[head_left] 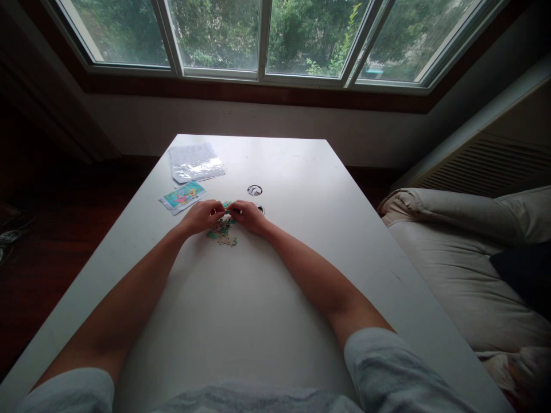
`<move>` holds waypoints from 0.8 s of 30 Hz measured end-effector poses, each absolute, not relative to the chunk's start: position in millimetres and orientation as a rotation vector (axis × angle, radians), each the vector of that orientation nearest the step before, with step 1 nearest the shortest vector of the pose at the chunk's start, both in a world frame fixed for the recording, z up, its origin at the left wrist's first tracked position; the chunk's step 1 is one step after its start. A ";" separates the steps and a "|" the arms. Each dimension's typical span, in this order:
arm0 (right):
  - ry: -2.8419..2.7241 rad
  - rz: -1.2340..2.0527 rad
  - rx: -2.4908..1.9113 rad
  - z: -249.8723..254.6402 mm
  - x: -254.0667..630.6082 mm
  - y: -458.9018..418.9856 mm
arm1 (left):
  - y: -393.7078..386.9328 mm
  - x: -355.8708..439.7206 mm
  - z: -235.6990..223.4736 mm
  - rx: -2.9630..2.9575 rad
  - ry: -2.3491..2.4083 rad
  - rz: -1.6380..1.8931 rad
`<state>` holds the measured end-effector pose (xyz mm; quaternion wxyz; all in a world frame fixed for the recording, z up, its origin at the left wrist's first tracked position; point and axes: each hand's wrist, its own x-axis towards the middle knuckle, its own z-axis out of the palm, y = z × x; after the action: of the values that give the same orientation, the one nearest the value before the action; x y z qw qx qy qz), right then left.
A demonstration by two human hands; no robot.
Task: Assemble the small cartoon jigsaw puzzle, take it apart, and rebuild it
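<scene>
Over a small heap of jigsaw puzzle pieces in green and pale tan, both my hands meet with bent fingers. My left hand is closed at the left of the heap, its fingertips pinching at a small green puzzle piece. From the right, my right hand is closed too, thumb and fingers pinched at the same spot. The fingers partly hide what lies between them. Just left of my left hand lies a colourful picture card with cartoon figures on a turquoise ground.
A clear plastic bag with paper lies at the white table's far left. Beyond my right hand is a round metallic-rimmed hole, with another partly covered by the hand. A cushioned sofa stands right; windows are ahead.
</scene>
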<state>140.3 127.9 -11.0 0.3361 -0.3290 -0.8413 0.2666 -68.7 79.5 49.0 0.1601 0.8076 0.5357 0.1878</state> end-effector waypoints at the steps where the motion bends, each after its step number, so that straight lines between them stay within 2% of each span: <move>1: -2.178 0.705 -0.866 -10.8 140.4 128.1 | 80.2 -70.1 49.5 2.294 1.522 0.526; 12: -2.186 0.668 -0.897 -4.5 140.3 121.0 | 81.8 -81.0 54.9 2.327 1.587 0.440; 18: -2.485 0.435 -0.776 17.6 145.2 108.9 | 86.8 -92.8 53.2 2.351 1.679 0.405; 24: -2.691 0.245 -0.776 25.4 135.2 95.4 | 89.0 -100.5 53.2 2.309 1.574 0.277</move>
<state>135.2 95.4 25.4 0.1643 -0.2722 -0.9442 0.0859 -100.5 89.0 53.2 0.1659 0.8110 0.5526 0.0973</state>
